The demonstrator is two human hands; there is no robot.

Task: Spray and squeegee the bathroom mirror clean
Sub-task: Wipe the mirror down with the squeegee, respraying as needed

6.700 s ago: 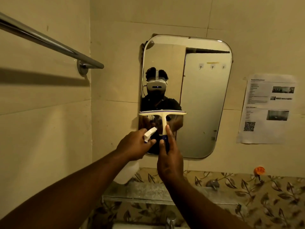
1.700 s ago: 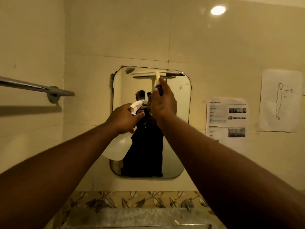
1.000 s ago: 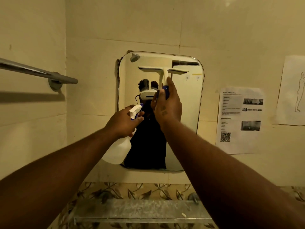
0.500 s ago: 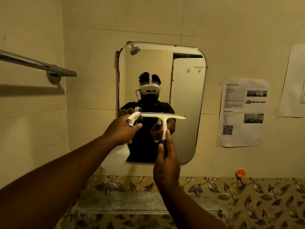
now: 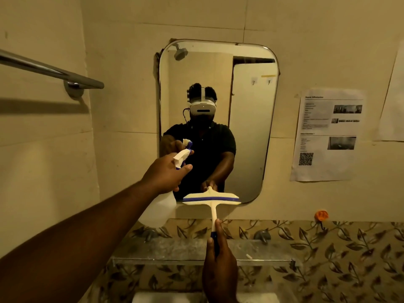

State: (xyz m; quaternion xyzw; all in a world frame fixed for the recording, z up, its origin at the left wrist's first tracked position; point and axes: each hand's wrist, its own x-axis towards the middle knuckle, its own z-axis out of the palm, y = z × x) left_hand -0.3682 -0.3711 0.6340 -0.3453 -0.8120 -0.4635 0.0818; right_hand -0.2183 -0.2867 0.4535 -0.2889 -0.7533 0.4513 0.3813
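Note:
A rounded rectangular mirror (image 5: 251,127) hangs on the beige tiled wall ahead. My right hand (image 5: 219,265) grips the blue-ended handle of a cream squeegee (image 5: 211,200); its blade lies level across the mirror's bottom edge, left of centre. My left hand (image 5: 166,173) holds a white spray bottle (image 5: 158,212) by its neck, in front of the mirror's lower left part, nozzle towards the glass. The bottle's body hangs below the hand.
A chrome towel bar (image 5: 52,72) juts from the left wall. A glass shelf (image 5: 175,251) runs under the mirror over leaf-patterned tiles. A printed sheet (image 5: 328,136) is taped to the wall on the right, with an orange hook (image 5: 321,215) below it.
My right hand has drawn the squeegee down the glass from the top to the bottom edge. My left hand has kept the bottle at about the same spot.

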